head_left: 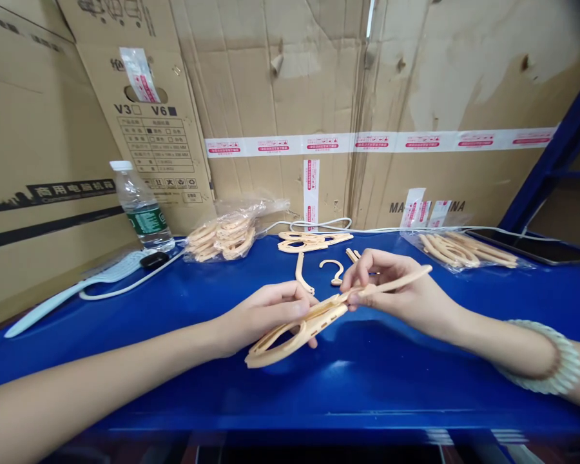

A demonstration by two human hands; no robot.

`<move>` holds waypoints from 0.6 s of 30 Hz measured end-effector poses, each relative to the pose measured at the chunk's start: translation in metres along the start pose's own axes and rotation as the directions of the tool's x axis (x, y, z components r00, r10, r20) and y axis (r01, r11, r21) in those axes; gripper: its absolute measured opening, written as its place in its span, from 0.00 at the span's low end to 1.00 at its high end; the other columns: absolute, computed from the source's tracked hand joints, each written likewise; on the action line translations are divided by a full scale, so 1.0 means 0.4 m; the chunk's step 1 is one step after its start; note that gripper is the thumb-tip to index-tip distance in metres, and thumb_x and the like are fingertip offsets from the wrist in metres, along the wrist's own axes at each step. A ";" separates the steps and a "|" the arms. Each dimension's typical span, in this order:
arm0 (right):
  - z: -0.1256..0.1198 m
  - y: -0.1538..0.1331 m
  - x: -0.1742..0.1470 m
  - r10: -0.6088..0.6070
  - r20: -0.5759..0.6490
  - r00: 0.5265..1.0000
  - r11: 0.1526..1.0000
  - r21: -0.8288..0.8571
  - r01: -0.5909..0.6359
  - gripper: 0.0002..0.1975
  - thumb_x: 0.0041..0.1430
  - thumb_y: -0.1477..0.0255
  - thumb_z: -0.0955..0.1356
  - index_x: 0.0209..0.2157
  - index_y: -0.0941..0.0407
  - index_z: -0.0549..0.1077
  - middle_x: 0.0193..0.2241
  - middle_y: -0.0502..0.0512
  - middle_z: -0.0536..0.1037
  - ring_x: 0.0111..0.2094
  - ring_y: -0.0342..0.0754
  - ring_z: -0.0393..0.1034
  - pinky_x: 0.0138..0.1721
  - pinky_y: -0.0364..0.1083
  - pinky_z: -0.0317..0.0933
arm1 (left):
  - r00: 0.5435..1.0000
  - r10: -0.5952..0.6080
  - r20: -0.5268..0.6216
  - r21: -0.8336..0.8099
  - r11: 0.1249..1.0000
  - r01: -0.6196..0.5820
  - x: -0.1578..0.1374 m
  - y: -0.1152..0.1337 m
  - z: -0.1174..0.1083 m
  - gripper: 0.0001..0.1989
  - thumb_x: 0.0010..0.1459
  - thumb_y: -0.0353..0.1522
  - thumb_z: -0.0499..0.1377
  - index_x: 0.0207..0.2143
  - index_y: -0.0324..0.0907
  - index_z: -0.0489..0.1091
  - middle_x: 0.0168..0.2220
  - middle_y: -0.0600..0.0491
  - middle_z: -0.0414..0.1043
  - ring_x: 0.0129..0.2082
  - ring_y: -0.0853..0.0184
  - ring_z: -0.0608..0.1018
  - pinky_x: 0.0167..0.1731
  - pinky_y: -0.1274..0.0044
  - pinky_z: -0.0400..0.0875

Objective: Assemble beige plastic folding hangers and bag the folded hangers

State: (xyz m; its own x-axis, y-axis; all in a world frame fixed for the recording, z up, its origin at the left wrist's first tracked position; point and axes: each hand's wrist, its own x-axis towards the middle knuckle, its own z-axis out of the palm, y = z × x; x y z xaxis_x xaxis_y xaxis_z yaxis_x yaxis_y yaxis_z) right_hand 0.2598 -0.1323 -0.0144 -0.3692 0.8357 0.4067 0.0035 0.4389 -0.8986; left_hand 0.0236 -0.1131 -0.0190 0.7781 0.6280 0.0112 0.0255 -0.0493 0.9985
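Observation:
Between my two hands, above the blue table, is a beige plastic folding clothes hanger (290, 335). My left hand (273, 312) is closed around its lower, looped part. Fingers and thumb of my right hand (391, 287) pinch the other end, where a slim beige arm (406, 278) sticks out to the right. Whether that arm is joined to the looped part is hidden by my fingers. Just beyond my hands lie a loose beige hook (332, 272) and a curved beige hanger piece (301, 274). Another small beige piece (352, 255) is partly covered by my right hand.
Folded hangers (309, 241) lie farther back. Bagged hangers stand at left (227, 235) and right (464, 250). At the left are a water bottle (142, 209), a pale blue fly swatter (87, 283) and a black object (154, 260). A white cable (391, 230) runs along the cardboard (280, 90).

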 end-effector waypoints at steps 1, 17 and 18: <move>0.007 0.004 -0.003 -0.020 0.014 1.000 1.000 -0.005 0.020 0.15 0.51 0.69 0.74 0.26 0.56 0.63 0.30 0.52 0.77 0.29 0.44 0.75 0.32 0.45 0.73 | 0.999 -0.021 -0.031 0.017 1.000 0.022 0.001 0.000 0.004 0.16 0.55 0.43 0.62 0.33 0.41 0.63 0.32 0.52 0.72 0.29 0.67 0.76 0.30 0.76 0.69; 0.010 0.018 -0.032 -0.503 0.519 0.692 0.262 -0.671 0.694 0.12 0.68 0.76 0.58 0.44 0.56 0.72 0.34 0.57 0.78 0.33 0.44 0.74 0.32 0.43 0.67 | 0.948 0.310 0.079 0.804 0.543 -0.244 -0.009 0.003 0.029 0.14 0.67 0.32 0.47 0.36 0.39 0.71 0.24 0.55 0.68 0.23 0.71 0.69 0.26 0.81 0.60; 0.011 0.018 -0.031 -0.517 0.559 0.648 0.166 -0.678 0.716 0.11 0.67 0.77 0.59 0.43 0.57 0.72 0.33 0.57 0.78 0.33 0.45 0.74 0.32 0.44 0.67 | 0.942 0.322 0.096 0.822 0.509 -0.257 -0.007 0.003 0.028 0.14 0.67 0.32 0.46 0.36 0.39 0.70 0.24 0.55 0.69 0.23 0.71 0.69 0.26 0.80 0.60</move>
State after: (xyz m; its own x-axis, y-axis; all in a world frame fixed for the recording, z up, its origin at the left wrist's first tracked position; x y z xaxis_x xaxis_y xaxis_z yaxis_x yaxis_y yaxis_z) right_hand 0.2603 -0.1412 -0.0267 -0.7603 0.1303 0.6364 0.3658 0.8955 0.2536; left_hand 0.0284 -0.1237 -0.0185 0.8011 0.5013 0.3270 0.3282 -0.8248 0.4604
